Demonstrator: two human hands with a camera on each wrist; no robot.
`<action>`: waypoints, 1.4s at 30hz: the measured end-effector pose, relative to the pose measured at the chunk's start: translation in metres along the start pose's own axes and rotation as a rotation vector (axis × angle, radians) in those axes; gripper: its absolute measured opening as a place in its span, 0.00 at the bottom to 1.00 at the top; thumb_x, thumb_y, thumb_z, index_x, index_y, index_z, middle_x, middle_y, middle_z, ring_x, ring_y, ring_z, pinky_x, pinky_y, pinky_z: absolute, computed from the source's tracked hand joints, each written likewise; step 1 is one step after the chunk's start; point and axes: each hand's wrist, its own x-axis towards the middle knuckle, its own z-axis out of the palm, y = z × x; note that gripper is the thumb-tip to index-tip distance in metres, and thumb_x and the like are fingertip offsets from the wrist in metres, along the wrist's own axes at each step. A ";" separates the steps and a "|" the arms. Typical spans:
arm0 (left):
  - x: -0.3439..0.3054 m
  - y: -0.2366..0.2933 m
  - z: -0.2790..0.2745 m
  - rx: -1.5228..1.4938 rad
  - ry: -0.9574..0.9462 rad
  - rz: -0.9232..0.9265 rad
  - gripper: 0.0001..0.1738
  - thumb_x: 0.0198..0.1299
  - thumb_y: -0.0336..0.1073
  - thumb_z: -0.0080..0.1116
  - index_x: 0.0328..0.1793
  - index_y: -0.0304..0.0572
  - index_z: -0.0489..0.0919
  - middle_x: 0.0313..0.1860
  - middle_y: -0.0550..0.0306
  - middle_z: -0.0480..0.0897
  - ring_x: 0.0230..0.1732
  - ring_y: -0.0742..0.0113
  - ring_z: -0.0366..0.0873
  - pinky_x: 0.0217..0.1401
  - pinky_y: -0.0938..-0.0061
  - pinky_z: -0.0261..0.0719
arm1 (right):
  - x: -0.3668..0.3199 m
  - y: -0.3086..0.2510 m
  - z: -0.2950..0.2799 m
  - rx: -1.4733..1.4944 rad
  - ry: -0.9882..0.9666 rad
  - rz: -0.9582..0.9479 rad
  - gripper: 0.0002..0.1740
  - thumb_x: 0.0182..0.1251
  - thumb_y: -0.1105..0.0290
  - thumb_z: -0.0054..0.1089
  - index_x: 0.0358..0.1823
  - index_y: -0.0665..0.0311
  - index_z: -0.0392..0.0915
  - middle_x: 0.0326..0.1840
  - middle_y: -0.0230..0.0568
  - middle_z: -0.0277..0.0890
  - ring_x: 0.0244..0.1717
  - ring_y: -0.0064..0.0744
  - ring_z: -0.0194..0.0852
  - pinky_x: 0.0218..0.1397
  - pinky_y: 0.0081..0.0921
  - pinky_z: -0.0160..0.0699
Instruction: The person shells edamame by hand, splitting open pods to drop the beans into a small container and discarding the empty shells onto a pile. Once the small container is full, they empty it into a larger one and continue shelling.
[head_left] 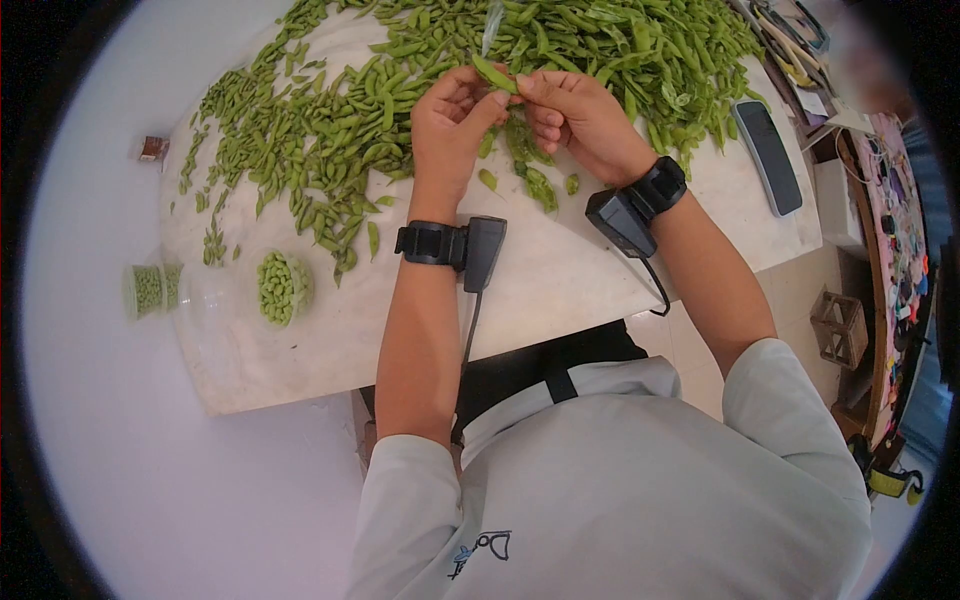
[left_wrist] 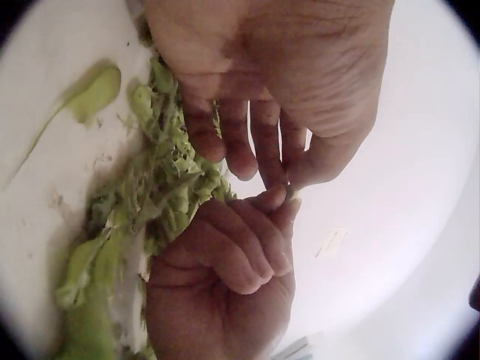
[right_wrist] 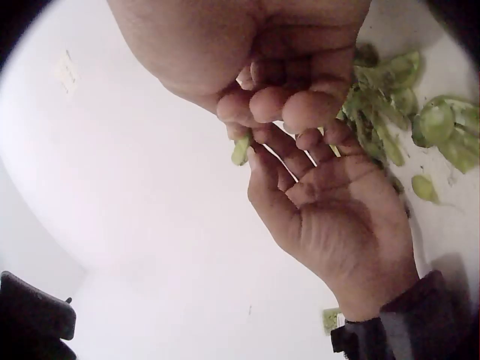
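Fingertips of the left hand [head_left: 443,135] and right hand [head_left: 590,122] pinch a slender green pod [head_left: 495,76] between them, above the near part of a broad pod heap [head_left: 640,60] on a pale tabletop [head_left: 365,320]. Between heap and front edge, a smooth stretch of surface gives the wrists room, with shelled beans [head_left: 282,286] in a clear tub [head_left: 307,298] toward the left edge and an oblong device [head_left: 768,155] near the right. Beyond that right edge stand a small wooden stand [head_left: 838,330] on tiled floor [head_left: 797,290] and a cluttered, wood-edged counter [head_left: 886,335].
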 end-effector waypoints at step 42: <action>0.001 -0.004 -0.008 -0.026 0.018 -0.111 0.07 0.60 0.33 0.58 0.37 0.36 0.78 0.39 0.58 0.81 0.39 0.73 0.75 0.44 0.78 0.73 | -0.001 0.003 0.005 -0.673 0.088 -0.254 0.16 0.65 0.60 0.58 0.26 0.65 0.76 0.17 0.28 0.71 0.17 0.12 0.63 0.19 0.15 0.61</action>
